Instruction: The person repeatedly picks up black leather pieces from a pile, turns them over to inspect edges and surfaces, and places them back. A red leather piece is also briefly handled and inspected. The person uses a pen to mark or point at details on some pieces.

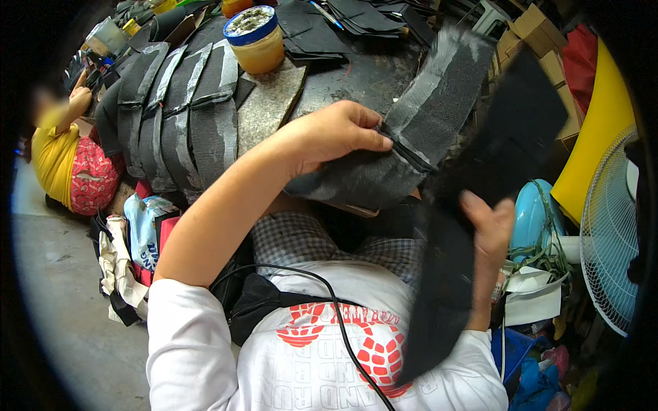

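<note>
My left hand [343,133] pinches a black fabric strip [439,96] by its seam, thumb and fingers closed on it. Greyish smears, like dried glue, mark that strip, which bends down over my lap. In my right hand [490,226] is a second, plain black panel [507,130], long and slightly blurred; the thumb shows, while the other fingers are mostly hidden. The two pieces meet or overlap between my hands. Further left, several similar black strips [205,89] with grey-smeared edges lie overlapping over the table's edge.
A blue-rimmed jar [257,44] of yellowish stuff stands by a stone slab [267,103] on the dark table [336,85]. Behind are stacked black pieces [363,17] and a pen [325,15]. A fan [610,226] stands right; a person [75,151] sits left. A cable [329,288] crosses my shirt.
</note>
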`<state>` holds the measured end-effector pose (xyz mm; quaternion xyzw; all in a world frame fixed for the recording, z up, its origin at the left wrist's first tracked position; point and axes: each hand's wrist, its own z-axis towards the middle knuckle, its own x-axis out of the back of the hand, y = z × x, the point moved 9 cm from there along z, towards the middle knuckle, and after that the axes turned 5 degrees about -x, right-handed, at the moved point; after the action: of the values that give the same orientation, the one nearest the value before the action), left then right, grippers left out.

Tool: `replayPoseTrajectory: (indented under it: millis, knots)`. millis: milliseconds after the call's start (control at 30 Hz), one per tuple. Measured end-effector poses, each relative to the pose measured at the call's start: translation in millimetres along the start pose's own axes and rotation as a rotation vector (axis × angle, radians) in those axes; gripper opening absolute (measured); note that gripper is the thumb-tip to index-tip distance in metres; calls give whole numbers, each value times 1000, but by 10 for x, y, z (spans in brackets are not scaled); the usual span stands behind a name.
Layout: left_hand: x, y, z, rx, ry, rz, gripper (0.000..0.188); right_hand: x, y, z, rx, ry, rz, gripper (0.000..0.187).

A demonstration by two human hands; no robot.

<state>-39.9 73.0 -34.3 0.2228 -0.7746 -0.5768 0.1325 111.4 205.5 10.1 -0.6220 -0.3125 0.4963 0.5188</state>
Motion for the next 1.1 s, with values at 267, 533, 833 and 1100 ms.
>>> replayPoseTrajectory:
  millis: [267,533,833,1100]
  knots:
    - [-61,-23,-303,-92,72,-2,51,-86,230,131,4,120,-159,11]
    - [-29,-276,-336,56,210,-151,45,-110,300,132,-15,103,-105,16]
    - [-47,-303,-325,53,235,-206,40,-78,300,140,-23,114,-190,17]
    - [-65,-346,-303,41,224,-273,38,-78,271,152,-12,117,-197,18]
